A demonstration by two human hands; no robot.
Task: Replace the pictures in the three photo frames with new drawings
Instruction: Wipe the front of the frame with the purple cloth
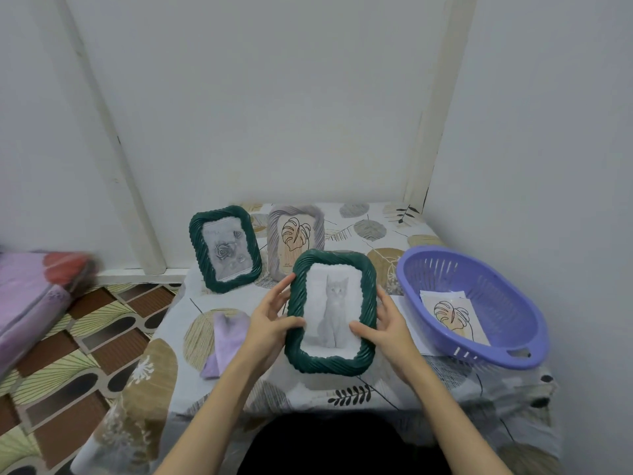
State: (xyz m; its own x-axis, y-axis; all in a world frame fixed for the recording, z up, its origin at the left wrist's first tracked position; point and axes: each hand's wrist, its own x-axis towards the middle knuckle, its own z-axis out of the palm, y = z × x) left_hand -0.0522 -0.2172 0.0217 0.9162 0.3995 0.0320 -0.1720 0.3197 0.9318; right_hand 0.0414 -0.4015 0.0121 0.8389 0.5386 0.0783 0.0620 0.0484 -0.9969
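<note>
both hands, left hand (270, 315) and right hand (383, 329), gripped the green cat frame (330, 311) by its sides, seemingly lifted off the table (342, 389).

Plain pale walls (260, 97) meet in a corner beyond the hands, edged by white trim strips (113, 138). Left of the hands lies a patterned floor (61, 365) and folded purple bedding (30, 296).

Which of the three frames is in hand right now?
The green frame with the cat picture, gripped by left hand and right hand. The green rose frame and grey leaf frame stand behind, untouched.
</note>
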